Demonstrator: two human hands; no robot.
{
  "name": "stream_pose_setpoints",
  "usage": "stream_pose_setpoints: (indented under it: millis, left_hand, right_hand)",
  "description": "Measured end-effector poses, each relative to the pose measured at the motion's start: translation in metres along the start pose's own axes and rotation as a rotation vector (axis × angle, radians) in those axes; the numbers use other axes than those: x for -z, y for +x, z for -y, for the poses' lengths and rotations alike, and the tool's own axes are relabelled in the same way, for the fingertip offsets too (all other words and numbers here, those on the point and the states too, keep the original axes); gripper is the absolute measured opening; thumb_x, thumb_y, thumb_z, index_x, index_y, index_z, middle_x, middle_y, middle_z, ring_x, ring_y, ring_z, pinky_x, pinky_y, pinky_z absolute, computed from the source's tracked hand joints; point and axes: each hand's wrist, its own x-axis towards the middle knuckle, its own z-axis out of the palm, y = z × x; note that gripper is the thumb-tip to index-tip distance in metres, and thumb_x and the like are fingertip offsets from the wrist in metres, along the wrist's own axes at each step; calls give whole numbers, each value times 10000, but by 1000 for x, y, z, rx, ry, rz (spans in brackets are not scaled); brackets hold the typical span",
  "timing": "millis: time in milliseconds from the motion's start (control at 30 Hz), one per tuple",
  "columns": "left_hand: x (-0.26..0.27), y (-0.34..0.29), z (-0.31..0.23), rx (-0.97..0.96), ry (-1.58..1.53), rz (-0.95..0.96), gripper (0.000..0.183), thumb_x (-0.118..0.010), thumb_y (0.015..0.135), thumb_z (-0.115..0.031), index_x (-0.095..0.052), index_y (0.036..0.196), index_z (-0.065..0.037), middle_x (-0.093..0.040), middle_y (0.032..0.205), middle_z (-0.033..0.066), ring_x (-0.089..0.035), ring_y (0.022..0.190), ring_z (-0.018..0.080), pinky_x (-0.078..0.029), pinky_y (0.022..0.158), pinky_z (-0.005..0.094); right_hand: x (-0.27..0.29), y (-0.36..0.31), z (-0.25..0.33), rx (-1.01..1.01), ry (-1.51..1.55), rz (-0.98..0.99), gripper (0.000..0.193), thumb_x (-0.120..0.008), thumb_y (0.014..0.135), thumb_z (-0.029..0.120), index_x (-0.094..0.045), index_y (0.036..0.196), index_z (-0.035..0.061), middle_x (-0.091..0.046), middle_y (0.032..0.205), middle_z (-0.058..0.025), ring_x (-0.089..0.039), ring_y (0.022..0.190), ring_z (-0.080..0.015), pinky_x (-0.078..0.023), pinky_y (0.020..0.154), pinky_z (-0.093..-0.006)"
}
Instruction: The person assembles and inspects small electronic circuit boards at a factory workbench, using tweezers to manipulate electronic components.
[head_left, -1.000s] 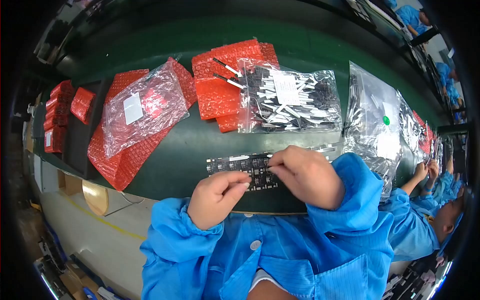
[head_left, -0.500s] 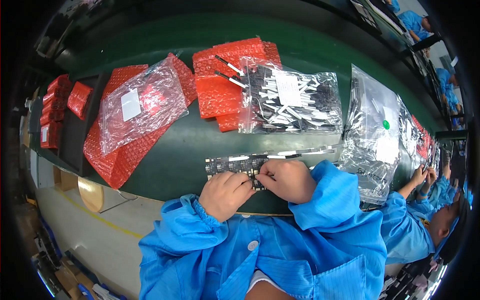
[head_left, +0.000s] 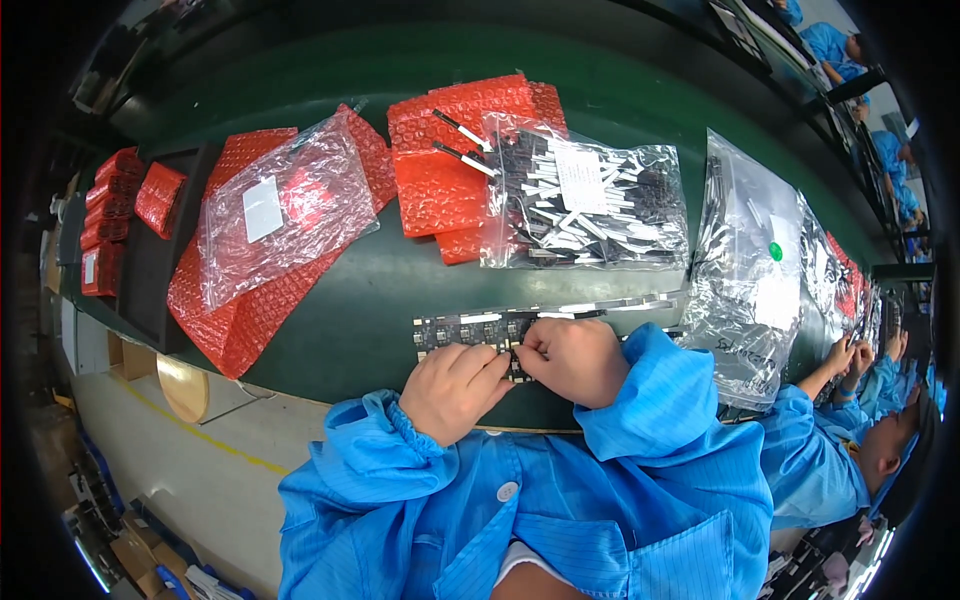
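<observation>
While the board (head_left: 468, 329) is partly covered by the curled left hand (head_left: 452, 388) and bunched right hand (head_left: 578, 360), whether anything is pinched cannot be told, and light, level pressure is advised.

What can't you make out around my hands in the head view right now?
Head view, all four:
1. Whether the right hand pinches a part: its curled fingers hide that.
2. Whether the left hand holds anything: the back of the hand covers its fingertips.
3. Part of the black circuit board: both hands cover it.
4. What the co-worker's hands hold: too small, near the right rim.
</observation>
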Motion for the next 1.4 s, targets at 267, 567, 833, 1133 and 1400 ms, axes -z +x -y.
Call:
stream_pose_setpoints:
  millis: [267, 567, 833, 1133, 1400]
  left_hand:
    - [0, 1, -1, -2, 40, 31, 327, -715, 643, -156, -618, 934, -41, -567, 920, 61, -540, 744, 218, -469, 639, 326]
    - [1, 2, 0, -7, 35, 46, 319, -714, 645, -153, -617, 926, -36, -563, 905, 66, -541, 743, 223, -474, 637, 333]
    - [1, 3, -2, -21, 44, 46, 325, -718, 637, -149, -619, 921, -27, -564, 889, 69, -545, 733, 220, -471, 626, 327]
    - [0, 3, 1, -26, 33, 43, 325, -721, 633, -142, -625, 922, -27, -567, 908, 78, -545, 743, 221, -470, 630, 327]
    - [2, 4, 0, -11, 51, 44, 334, -724, 632, -134, -620, 933, -35, -570, 921, 74, -544, 744, 229, -470, 635, 331]
  right_hand:
    - [2, 1, 1, -8, 0, 17, 138, -641, 702, 203, -618, 638, 83, -610, 617, -106, -610, 558, -268, -490, 535, -360]
    - [1, 5, 3, -35, -41, 74, 175, -660, 719, 253, -642, 673, 85, -614, 612, -86, -611, 560, -251, -487, 530, -350]
    - [1, 6, -1, -25, -50, 90, 172, -663, 716, 250, -639, 663, 89, -612, 606, -89, -608, 555, -255, -488, 530, -352]
    - [1, 9, -1, -10, -45, 86, 158, -670, 707, 237, -640, 654, 91, -610, 590, -80, -609, 539, -246, -493, 525, -341]
    - [0, 9, -2, 29, -73, 71, 151, -676, 694, 236, -641, 647, 97, -612, 600, -85, -612, 547, -251, -493, 524, -348]
